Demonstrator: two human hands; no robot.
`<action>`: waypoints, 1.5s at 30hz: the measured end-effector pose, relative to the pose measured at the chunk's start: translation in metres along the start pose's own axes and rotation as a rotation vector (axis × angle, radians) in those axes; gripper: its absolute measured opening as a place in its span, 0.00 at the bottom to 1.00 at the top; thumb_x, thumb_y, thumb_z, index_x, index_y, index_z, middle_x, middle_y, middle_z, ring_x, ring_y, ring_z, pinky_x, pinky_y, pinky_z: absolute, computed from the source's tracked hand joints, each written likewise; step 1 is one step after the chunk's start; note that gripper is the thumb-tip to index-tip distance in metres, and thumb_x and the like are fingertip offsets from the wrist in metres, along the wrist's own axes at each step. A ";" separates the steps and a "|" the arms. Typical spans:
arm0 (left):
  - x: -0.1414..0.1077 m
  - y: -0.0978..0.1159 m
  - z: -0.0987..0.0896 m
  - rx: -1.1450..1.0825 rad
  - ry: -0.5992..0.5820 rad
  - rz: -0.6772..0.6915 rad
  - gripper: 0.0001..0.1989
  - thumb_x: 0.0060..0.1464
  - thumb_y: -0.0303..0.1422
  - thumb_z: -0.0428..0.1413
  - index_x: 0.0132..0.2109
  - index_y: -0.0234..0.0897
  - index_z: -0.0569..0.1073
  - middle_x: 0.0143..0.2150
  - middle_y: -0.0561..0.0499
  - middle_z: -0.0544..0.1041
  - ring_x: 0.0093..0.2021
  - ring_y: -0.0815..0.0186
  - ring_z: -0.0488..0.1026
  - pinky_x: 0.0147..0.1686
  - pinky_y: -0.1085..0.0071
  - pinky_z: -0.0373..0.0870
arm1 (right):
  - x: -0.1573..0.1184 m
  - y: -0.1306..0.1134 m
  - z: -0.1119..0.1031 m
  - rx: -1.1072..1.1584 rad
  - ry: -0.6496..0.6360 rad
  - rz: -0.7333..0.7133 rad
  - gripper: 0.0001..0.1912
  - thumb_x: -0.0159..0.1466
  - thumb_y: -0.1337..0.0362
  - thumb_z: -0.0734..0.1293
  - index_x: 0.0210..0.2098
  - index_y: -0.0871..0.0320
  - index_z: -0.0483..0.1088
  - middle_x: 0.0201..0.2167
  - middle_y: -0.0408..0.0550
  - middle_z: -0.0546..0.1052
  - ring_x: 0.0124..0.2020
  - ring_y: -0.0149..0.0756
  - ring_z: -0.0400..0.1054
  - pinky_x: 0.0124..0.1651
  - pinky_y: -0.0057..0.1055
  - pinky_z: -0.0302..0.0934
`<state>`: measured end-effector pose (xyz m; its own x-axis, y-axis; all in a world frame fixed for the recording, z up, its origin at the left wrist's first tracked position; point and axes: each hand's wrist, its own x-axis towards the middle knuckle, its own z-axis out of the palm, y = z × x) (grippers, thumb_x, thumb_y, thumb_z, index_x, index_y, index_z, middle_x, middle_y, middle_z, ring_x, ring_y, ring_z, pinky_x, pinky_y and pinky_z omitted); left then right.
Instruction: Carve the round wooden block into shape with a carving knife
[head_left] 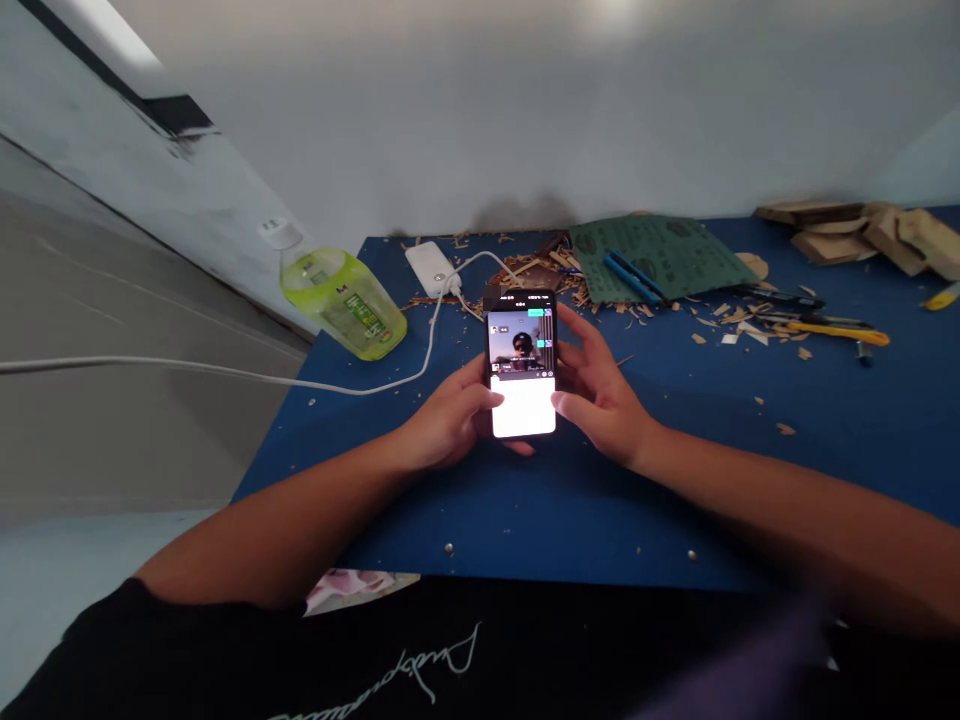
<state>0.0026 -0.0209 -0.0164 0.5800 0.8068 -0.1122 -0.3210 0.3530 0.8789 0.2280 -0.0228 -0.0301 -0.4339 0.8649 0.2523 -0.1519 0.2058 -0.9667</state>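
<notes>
A phone (pixel 523 365) with a lit screen is held upright over the blue table (pixel 570 510). The upper part of the screen shows a picture with chat bubbles, the lower part glows white. My left hand (pixel 454 415) grips the phone's left side, its thumb at the lower left of the screen and a fingertip showing below the phone. On the right side, my right hand (pixel 604 400) holds the same phone, with its thumb at the screen's edge and its fingers behind. A white cable (pixel 484 256) runs behind the top of the phone.
A yellow-green bottle (pixel 352 305) lies tilted at the table's left edge, beside a white power bank (pixel 430 268). Green sandpaper (pixel 675 250) bears a blue pen-like tool (pixel 634 277). Wood shavings, a yellow-handled tool (pixel 840 332) and wood blocks (pixel 832 246) lie to the right.
</notes>
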 end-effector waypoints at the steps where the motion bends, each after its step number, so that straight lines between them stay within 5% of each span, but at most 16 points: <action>1: 0.000 0.000 0.000 -0.023 -0.003 -0.008 0.29 0.61 0.27 0.57 0.68 0.42 0.68 0.65 0.37 0.76 0.54 0.45 0.82 0.36 0.55 0.88 | 0.001 0.001 0.000 0.008 0.017 0.002 0.50 0.68 0.51 0.68 0.79 0.35 0.35 0.72 0.48 0.68 0.67 0.55 0.69 0.66 0.60 0.67; 9: -0.001 -0.001 -0.002 -0.062 -0.056 -0.020 0.30 0.60 0.25 0.55 0.69 0.43 0.69 0.65 0.38 0.75 0.55 0.44 0.81 0.39 0.52 0.88 | 0.002 0.004 0.003 -0.050 0.114 0.040 0.43 0.73 0.49 0.63 0.79 0.37 0.35 0.67 0.50 0.73 0.64 0.55 0.70 0.63 0.61 0.69; 19: -0.003 -0.001 0.005 0.020 -0.056 -0.014 0.34 0.60 0.24 0.61 0.71 0.47 0.67 0.69 0.39 0.73 0.60 0.45 0.78 0.47 0.51 0.87 | 0.000 0.003 0.004 -0.073 0.077 0.007 0.53 0.68 0.48 0.72 0.79 0.35 0.35 0.72 0.51 0.67 0.64 0.55 0.71 0.63 0.59 0.71; 28: -0.002 0.002 0.002 -0.058 -0.054 -0.023 0.33 0.57 0.21 0.56 0.68 0.44 0.68 0.66 0.40 0.75 0.58 0.43 0.79 0.43 0.48 0.87 | 0.000 0.006 0.001 -0.023 0.035 -0.052 0.46 0.71 0.53 0.68 0.79 0.36 0.38 0.72 0.50 0.67 0.63 0.53 0.72 0.62 0.58 0.72; 34: 0.001 0.002 0.001 -0.052 0.004 -0.062 0.25 0.65 0.29 0.56 0.68 0.43 0.68 0.64 0.38 0.75 0.53 0.44 0.82 0.38 0.49 0.88 | 0.001 0.011 -0.002 0.000 0.010 -0.092 0.45 0.71 0.56 0.68 0.79 0.36 0.40 0.72 0.50 0.68 0.65 0.54 0.71 0.64 0.60 0.69; 40: -0.002 0.002 0.000 0.062 -0.065 -0.014 0.36 0.55 0.23 0.67 0.68 0.43 0.66 0.68 0.35 0.73 0.57 0.43 0.81 0.42 0.54 0.88 | 0.001 0.012 -0.004 0.013 -0.010 -0.081 0.48 0.69 0.57 0.69 0.79 0.34 0.38 0.75 0.49 0.64 0.66 0.55 0.69 0.66 0.60 0.67; 45: -0.003 0.003 -0.002 0.050 -0.094 -0.020 0.40 0.55 0.23 0.66 0.71 0.44 0.62 0.68 0.35 0.74 0.57 0.43 0.81 0.42 0.55 0.88 | 0.001 0.014 -0.005 0.040 -0.053 -0.110 0.50 0.69 0.56 0.70 0.80 0.34 0.37 0.77 0.48 0.60 0.70 0.55 0.66 0.68 0.60 0.66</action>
<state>-0.0014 -0.0213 -0.0139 0.6540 0.7514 -0.0879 -0.2722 0.3421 0.8994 0.2298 -0.0173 -0.0434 -0.4589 0.8122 0.3601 -0.2358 0.2794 -0.9308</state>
